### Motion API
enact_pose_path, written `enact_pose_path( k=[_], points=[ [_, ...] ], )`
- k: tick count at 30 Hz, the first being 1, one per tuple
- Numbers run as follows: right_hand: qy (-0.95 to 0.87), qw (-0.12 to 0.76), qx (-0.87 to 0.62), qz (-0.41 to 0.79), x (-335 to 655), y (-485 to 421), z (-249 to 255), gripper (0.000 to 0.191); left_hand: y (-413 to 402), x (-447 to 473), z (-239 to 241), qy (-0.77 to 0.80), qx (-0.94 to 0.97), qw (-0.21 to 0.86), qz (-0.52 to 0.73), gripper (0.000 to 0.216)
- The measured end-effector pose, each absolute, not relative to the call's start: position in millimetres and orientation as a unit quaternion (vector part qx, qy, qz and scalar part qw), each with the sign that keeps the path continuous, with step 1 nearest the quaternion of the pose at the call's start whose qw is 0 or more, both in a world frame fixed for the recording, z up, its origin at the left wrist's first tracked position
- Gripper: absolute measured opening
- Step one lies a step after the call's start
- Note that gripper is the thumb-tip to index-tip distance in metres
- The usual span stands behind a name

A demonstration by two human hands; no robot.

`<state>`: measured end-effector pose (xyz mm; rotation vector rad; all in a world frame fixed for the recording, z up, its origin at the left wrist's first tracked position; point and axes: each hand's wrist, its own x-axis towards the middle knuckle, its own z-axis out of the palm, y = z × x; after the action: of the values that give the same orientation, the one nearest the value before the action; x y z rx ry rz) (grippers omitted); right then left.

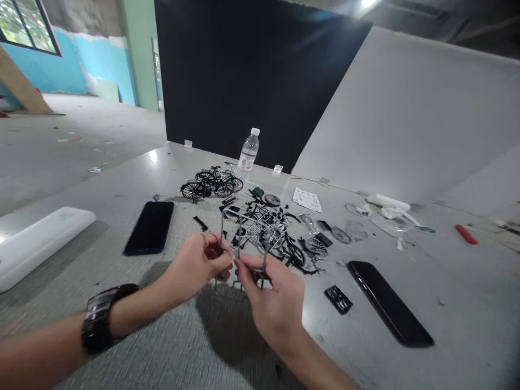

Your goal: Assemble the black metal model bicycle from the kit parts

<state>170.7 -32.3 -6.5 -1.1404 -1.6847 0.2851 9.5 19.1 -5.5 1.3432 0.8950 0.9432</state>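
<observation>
My left hand [205, 262] and my right hand [273, 290] are close together above the near part of the table. Between them they hold a thin grey plastic sprue frame [222, 225] with small parts on it. The left thumb and fingers pinch near its middle, and the right fingers close round its lower right side. Fingertips partly cover the small part at the middle. Just beyond the hands lies a pile of black and silver model bicycle parts [270, 222], with loose wheels and frames among them.
Assembled model bicycles [211, 183] stand at the back by a water bottle [248, 151]. A blue-edged phone [149, 227] lies left, and a dark phone [390, 303] right. A white box-like object [44, 238], a printed sheet [307, 199], a small black tray [338, 299] and a red object [466, 234] lie around.
</observation>
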Motion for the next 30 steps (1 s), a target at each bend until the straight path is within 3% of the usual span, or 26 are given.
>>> enact_pose_path(
  k=[3,11,23,30],
  points=[
    [-0.697,0.526,-0.469,0.134,165.2,-36.1,-4.3,0.009,23.2,8.1,-8.9,0.348,0.564,0.616,0.427,0.026],
    [-0.505,0.571,-0.532,0.369,182.0,-24.5,11.6,0.021,19.9,11.9,0.0,0.353,0.568,0.635,0.386,0.041],
    [-0.459,0.593,-0.517,0.412,184.4,-20.4,13.5,0.027,15.8,12.9,-5.0,0.335,0.546,0.663,0.387,0.036],
    [-0.437,0.604,-0.511,0.429,185.2,-19.3,15.5,0.028,13.4,13.2,1.7,0.344,0.535,0.664,0.394,0.019]
  ],
)
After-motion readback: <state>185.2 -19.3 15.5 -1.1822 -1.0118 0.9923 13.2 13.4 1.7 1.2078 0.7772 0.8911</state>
